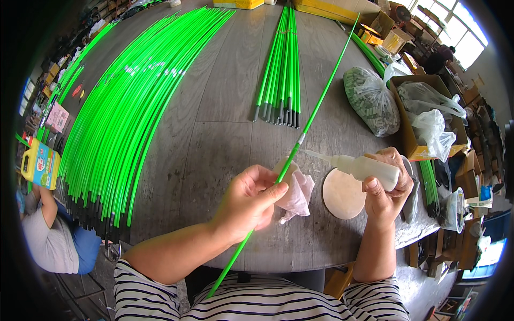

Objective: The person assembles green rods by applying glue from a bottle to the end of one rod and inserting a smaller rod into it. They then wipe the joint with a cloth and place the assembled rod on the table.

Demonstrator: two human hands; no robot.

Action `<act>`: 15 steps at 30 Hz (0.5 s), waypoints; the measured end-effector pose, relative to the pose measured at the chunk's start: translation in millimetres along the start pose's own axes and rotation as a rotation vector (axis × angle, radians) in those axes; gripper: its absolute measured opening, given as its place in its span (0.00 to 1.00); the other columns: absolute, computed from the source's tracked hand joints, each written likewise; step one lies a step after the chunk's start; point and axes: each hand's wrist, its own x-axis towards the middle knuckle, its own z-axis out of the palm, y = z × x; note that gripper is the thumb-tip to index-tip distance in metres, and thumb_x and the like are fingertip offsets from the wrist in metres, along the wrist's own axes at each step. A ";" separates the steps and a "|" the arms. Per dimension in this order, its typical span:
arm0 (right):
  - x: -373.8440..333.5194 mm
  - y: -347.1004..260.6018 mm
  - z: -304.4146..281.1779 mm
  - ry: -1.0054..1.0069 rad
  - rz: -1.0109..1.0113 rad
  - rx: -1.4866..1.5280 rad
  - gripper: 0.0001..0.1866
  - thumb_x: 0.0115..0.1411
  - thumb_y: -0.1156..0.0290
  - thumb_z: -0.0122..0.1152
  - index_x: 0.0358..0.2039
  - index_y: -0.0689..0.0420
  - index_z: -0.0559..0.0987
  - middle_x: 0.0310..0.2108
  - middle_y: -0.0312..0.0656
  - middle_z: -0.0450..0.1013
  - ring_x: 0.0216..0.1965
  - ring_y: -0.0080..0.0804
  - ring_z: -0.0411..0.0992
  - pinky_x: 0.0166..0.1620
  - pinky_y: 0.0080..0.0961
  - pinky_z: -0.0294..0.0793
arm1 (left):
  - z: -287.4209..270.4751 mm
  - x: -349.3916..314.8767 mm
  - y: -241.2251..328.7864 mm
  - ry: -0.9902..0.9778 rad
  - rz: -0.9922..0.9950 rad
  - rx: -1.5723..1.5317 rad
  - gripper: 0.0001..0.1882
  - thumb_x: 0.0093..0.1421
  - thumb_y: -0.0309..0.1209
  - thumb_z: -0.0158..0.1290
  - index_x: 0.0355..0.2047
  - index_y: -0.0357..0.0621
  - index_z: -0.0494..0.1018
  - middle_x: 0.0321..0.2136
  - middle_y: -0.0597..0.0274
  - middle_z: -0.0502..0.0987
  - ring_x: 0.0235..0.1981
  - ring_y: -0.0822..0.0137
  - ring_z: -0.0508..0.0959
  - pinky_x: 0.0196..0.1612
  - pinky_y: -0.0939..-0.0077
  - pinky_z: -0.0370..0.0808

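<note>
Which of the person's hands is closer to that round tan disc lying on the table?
Right. The right hand, holding a squeeze bottle, is right beside the round tan disc. The left hand, gripping a green rod, sits farther off, beyond a crumpled cloth.

left hand (250, 200): fingers pinched shut, forearm bare | right hand (384, 188): fist closed, wrist upright

Head-worn fisheye, looking down, close over table (225, 123)

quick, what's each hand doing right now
Left hand: closed on a thin green rod, with a crumpled cloth under it.
Right hand: closed around a squeeze bottle, nozzle toward the rod.
</note>
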 end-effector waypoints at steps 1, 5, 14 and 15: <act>0.2 -0.2 0.1 0.000 -0.002 0.002 0.15 0.40 0.64 0.67 0.24 0.63 0.77 0.23 0.38 0.74 0.24 0.25 0.62 0.29 0.20 0.62 | -0.3 -0.1 0.1 0.003 -0.013 -0.017 0.07 0.58 0.30 0.47 0.30 0.39 0.65 0.20 0.67 0.68 0.07 0.82 0.57 0.08 0.84 0.51; -0.7 -0.6 0.1 0.006 0.015 0.007 0.15 0.40 0.64 0.67 0.24 0.63 0.77 0.23 0.38 0.74 0.24 0.25 0.61 0.29 0.20 0.62 | 0.4 0.3 1.4 0.028 -0.013 -0.023 0.07 0.58 0.30 0.47 0.30 0.39 0.65 0.20 0.67 0.67 0.07 0.81 0.59 0.08 0.83 0.51; -1.3 2.6 -0.1 0.083 0.149 0.120 0.15 0.45 0.64 0.65 0.25 0.66 0.75 0.21 0.40 0.70 0.21 0.22 0.64 0.24 0.18 0.63 | 1.3 -1.0 7.7 -0.014 -0.041 -0.041 0.12 0.61 0.34 0.41 0.33 0.36 0.68 0.19 0.67 0.66 0.07 0.81 0.59 0.08 0.84 0.54; 0.2 1.9 1.8 0.106 0.200 0.174 0.15 0.47 0.64 0.64 0.25 0.66 0.75 0.21 0.40 0.69 0.20 0.21 0.64 0.23 0.17 0.64 | 1.2 -1.0 8.5 -0.021 -0.045 -0.056 0.12 0.61 0.34 0.42 0.33 0.36 0.68 0.19 0.68 0.66 0.07 0.81 0.59 0.08 0.84 0.54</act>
